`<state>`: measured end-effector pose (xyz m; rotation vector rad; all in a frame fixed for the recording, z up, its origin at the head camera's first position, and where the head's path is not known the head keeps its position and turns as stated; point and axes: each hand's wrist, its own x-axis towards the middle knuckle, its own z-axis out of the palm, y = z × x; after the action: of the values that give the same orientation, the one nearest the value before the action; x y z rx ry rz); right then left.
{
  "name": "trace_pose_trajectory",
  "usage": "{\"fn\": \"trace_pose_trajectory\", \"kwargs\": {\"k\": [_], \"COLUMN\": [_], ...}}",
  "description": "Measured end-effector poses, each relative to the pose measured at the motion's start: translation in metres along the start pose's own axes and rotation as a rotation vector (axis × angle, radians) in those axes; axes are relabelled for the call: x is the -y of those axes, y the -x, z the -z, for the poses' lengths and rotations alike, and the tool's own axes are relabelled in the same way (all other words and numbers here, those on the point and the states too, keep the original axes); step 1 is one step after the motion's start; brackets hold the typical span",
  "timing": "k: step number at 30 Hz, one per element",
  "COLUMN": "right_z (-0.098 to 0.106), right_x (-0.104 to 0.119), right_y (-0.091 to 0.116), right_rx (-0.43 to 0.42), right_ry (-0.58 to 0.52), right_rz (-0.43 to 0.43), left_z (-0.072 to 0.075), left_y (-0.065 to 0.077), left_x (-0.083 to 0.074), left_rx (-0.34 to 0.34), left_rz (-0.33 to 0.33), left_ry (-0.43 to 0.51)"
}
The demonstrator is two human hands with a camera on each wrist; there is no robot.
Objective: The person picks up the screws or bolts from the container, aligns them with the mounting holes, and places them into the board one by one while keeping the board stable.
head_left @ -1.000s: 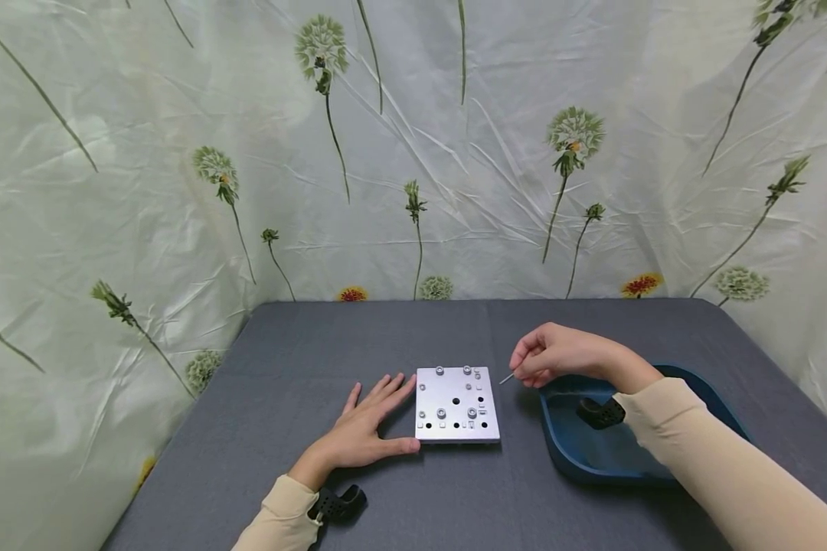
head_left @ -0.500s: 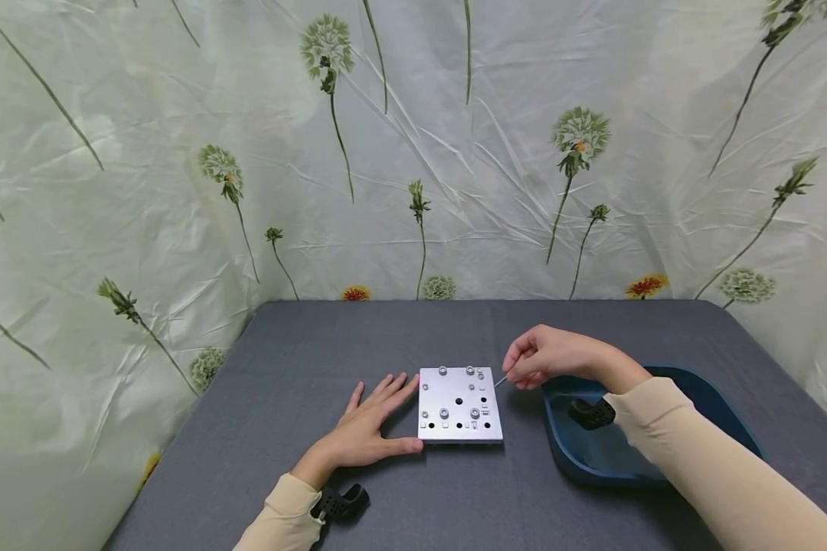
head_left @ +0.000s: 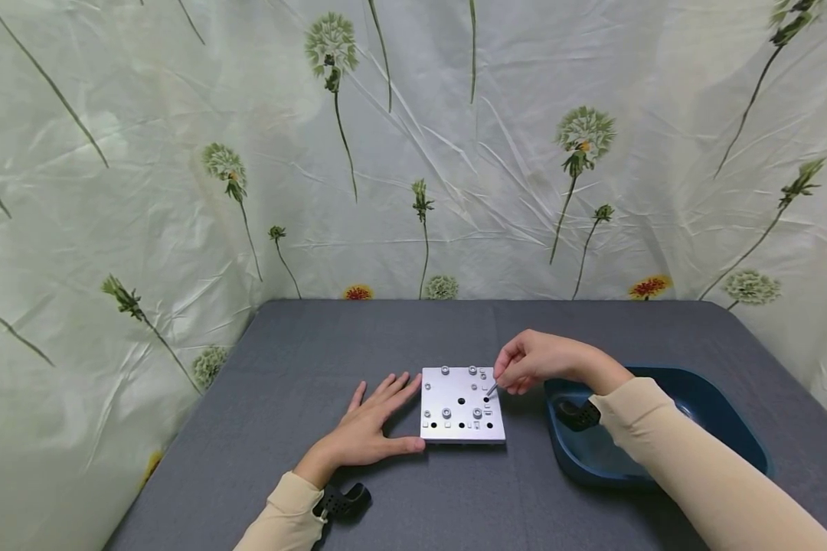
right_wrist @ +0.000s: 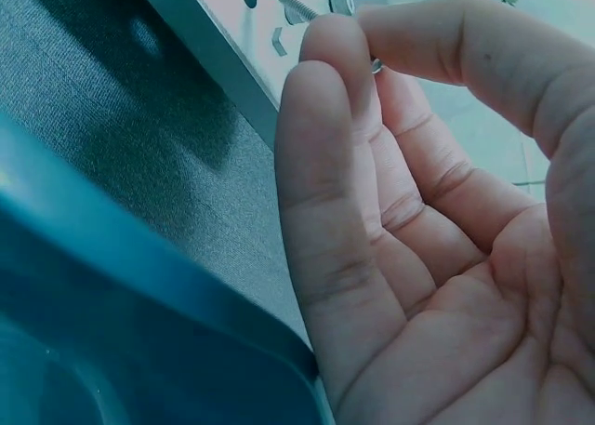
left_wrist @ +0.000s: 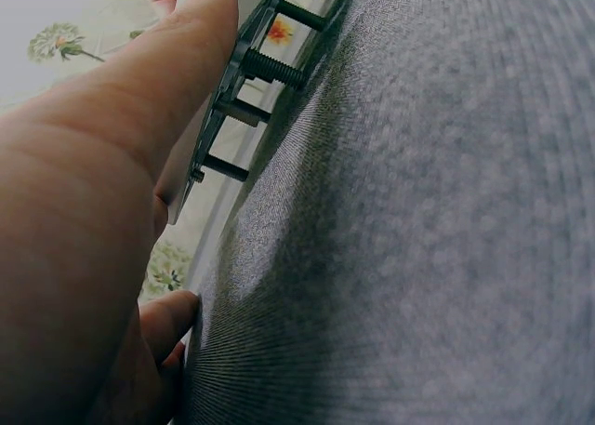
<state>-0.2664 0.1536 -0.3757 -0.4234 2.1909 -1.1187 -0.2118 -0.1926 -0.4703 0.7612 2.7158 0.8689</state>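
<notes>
A square silver metal plate [head_left: 443, 391] with round holes, stamped marks and several screw heads lies on the cloth-covered table. Spread fingers of my left hand [head_left: 364, 431] rest flat by its left side, index fingertip and thumb tip right at the edge. The left wrist view shows threaded screws [left_wrist: 272, 69] sticking out under the plate. Between thumb and fingertips, my right hand [head_left: 539, 361] pinches a thin threaded screw [right_wrist: 298, 7]. Its tip points down and left, close over a hole near the plate's right edge. Fingertips cover most of the screw.
A dark blue plastic tray [head_left: 596, 477] stands right of the plate, beneath my right forearm. Dark grey cloth [head_left: 358, 337] covers the table. Behind the back edge hangs a pale curtain [head_left: 386, 252] with a dandelion print.
My right hand has moved left with the screw, from beside the plate to over its right edge. My left hand keeps its place at the plate's left side.
</notes>
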Motion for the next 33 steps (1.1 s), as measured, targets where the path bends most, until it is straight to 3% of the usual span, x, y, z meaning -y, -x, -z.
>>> {"fn": "trace_pose_trajectory", "kwargs": {"k": [23,33], "right_z": [-0.012,-0.016], "right_x": [0.004,0.008], "right_y": [-0.01,-0.011], "right_rx": [0.029,0.034], "right_ry": [-0.025,-0.02], "right_rz": [-0.022,-0.027], "left_z": [0.001,-0.001], "left_y": [0.0,0.002], "left_x": [0.0,0.001], "left_rx": [-0.006,-0.039], "left_rz": [-0.019,-0.06], "left_ry": [-0.002,0.017]}}
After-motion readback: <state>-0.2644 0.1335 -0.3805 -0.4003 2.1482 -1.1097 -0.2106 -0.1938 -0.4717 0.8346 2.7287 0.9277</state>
